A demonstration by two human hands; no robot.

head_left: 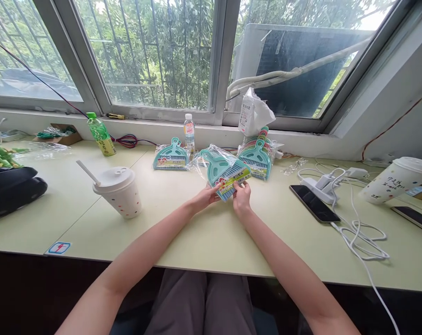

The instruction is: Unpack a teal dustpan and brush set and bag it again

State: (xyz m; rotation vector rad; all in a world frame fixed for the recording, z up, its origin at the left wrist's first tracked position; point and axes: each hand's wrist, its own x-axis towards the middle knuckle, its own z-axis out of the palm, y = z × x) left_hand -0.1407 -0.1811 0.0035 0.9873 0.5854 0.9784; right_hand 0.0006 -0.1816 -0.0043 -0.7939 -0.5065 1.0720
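Both hands hold a teal dustpan and brush set (216, 168) above the middle of the table. It is tilted, with a printed label across its lower edge and clear plastic wrap loose around its upper left. My left hand (208, 196) grips the lower left edge. At the lower right, my right hand (242, 194) has its thumb on the label. Behind to the left lies another wrapped teal dustpan set (171, 156). A stack of similar dustpan sets (258, 160) stands close behind on the right, partly hidden by the held one.
A lidded paper cup (122, 193) with a straw stands left; a green bottle (101, 134) and a clear bottle (189, 132) stand near the window. Rightward are a phone (314, 203), a power strip (317, 190) with white cables, and another cup (396, 181). A black bag (13, 193) lies far left.
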